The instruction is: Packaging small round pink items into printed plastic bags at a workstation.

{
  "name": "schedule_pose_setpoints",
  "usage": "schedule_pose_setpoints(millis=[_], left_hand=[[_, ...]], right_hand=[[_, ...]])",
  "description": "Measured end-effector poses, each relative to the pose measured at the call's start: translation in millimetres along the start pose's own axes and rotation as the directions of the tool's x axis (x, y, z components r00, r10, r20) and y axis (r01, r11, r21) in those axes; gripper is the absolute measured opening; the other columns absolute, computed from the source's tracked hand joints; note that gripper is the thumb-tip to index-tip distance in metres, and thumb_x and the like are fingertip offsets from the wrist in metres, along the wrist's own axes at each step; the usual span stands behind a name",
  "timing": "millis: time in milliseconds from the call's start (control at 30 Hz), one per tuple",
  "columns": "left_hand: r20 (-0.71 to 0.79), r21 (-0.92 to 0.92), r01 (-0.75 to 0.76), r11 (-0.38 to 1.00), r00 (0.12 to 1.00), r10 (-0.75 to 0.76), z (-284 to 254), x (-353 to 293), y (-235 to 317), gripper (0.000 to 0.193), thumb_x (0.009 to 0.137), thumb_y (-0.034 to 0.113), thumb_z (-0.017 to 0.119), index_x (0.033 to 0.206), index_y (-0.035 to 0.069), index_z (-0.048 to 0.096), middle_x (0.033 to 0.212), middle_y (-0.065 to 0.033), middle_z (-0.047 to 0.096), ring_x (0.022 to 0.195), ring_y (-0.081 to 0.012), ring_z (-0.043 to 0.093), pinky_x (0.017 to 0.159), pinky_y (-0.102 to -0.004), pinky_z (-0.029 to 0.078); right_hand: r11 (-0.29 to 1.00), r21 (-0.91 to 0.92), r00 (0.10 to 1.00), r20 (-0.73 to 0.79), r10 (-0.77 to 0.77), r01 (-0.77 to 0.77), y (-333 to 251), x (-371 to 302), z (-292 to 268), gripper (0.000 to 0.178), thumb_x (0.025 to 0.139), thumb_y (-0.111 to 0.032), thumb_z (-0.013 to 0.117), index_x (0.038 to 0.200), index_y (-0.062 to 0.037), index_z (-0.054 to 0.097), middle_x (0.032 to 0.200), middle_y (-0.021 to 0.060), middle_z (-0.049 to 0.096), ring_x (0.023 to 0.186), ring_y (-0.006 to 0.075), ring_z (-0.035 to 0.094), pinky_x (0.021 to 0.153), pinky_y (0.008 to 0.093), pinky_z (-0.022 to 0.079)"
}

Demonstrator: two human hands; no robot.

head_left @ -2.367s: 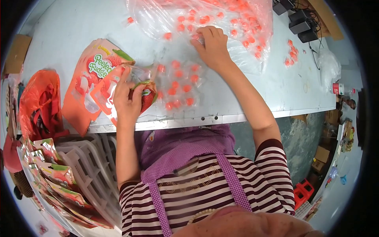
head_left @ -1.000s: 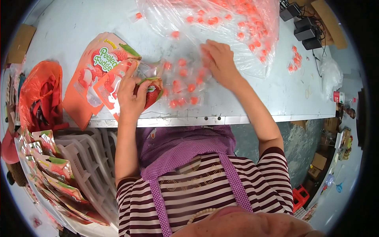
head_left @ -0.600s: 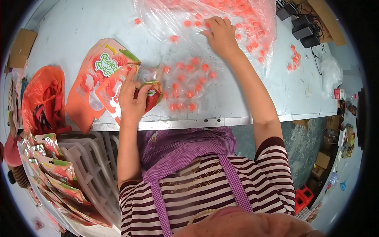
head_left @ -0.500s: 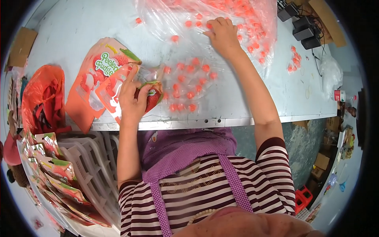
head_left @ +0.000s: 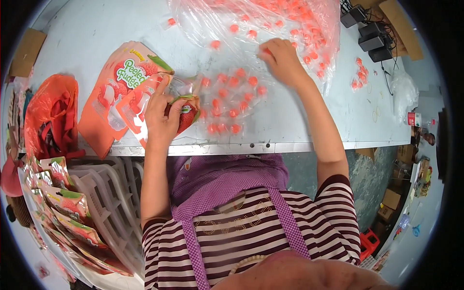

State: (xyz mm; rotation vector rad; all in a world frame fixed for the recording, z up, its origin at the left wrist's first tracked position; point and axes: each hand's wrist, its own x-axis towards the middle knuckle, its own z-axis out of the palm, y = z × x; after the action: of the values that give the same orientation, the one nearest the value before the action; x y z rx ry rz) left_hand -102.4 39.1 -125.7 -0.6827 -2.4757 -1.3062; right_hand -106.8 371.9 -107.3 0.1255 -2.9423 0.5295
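Observation:
My left hand [head_left: 162,113] pinches the mouth of a red foil pouch [head_left: 187,118], holding it near the table's front edge; its clear upper part lies against the wrapped candies. Over the near edge of a clear plastic bag, my right hand [head_left: 286,62] has its fingers drawn together. A reddish blur shows at its fingertips, apparently a wrapped candy [head_left: 264,52]. Several small red candies in clear wrappers [head_left: 233,113] lie in a cluster between the hands. Flat printed pouches [head_left: 113,96] lie fanned under and left of my left hand.
The big clear bag [head_left: 319,29] of red candies spreads across the table's far side. Black power adapters [head_left: 372,36] and a few loose candies [head_left: 360,75] are at the right. At lower left, filled pouches [head_left: 72,203] stand in a white plastic crate [head_left: 104,193], near an orange bag [head_left: 50,121].
My right hand has come back toward me from the loose candies, and its fingers have closed. My left hand stays at the pouch's mouth.

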Motion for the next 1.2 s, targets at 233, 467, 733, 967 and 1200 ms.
schedule_pose_setpoints(millis=[233,467,733,967,1200], left_hand=[[0.024,-0.008,0.031,0.999,0.999,-0.031,0,-3,-1,0.018,0.072,0.005,0.07,0.076,0.0,0.053,0.119,-0.0219,0.056,0.101,-0.0334,0.058,0.082,-0.0368,0.047],[0.022,-0.037,0.032,0.999,0.999,-0.031,0,-4,2,0.02,0.07,0.005,0.072,0.081,0.001,0.056,0.122,-0.0218,0.053,0.104,-0.0317,0.058,0.082,-0.0349,0.046],[0.048,-0.095,0.076,0.993,0.996,-0.072,-2,2,3,0.023,0.07,0.005,0.073,0.088,0.002,0.06,0.124,-0.0227,0.051,0.106,-0.03,0.057,0.08,-0.0326,0.047],[0.043,-0.091,0.024,0.996,0.999,-0.02,-1,7,4,0.018,0.07,0.006,0.071,0.083,0.002,0.06,0.114,-0.0181,0.058,0.082,-0.0244,0.059,0.068,-0.0304,0.046],[0.101,-0.205,0.1,0.974,0.992,-0.08,-1,-5,-19,0.012,0.082,-0.001,0.058,0.093,-0.002,0.053,0.087,-0.0091,0.06,0.078,-0.0149,0.058,0.073,-0.0275,0.047]], right_hand=[[0.727,0.668,0.988,0.112,0.11,-0.157,-26,-55,-2,0.034,0.089,-0.018,0.049,0.12,-0.0037,0.052,0.116,0.0093,0.056,0.108,0.0207,0.051,0.092,0.0322,0.039],[0.53,0.837,0.991,0.107,0.085,-0.136,-28,-59,-3,0.055,0.085,-0.029,0.056,0.132,-0.0054,0.04,0.14,0.0096,0.037,0.128,0.0232,0.035,0.102,0.035,0.031],[0.959,0.001,0.947,0.162,-0.278,0.282,-71,-50,10,0.075,0.065,-0.054,0.068,0.129,-0.0215,0.047,0.144,0.0065,0.031,0.133,0.0352,0.02,0.108,0.0541,0.008],[0.973,-0.073,0.972,0.104,-0.212,0.22,-61,-52,14,0.072,0.065,-0.057,0.066,0.128,-0.0271,0.047,0.141,0.0064,0.035,0.133,0.0354,0.021,0.106,0.0567,0.01],[0.945,-0.005,0.943,-0.072,-0.326,0.327,-68,-59,24,0.077,0.066,-0.065,0.06,0.131,-0.0275,0.044,0.141,0.0122,0.033,0.129,0.0392,0.026,0.099,0.064,0.016]])
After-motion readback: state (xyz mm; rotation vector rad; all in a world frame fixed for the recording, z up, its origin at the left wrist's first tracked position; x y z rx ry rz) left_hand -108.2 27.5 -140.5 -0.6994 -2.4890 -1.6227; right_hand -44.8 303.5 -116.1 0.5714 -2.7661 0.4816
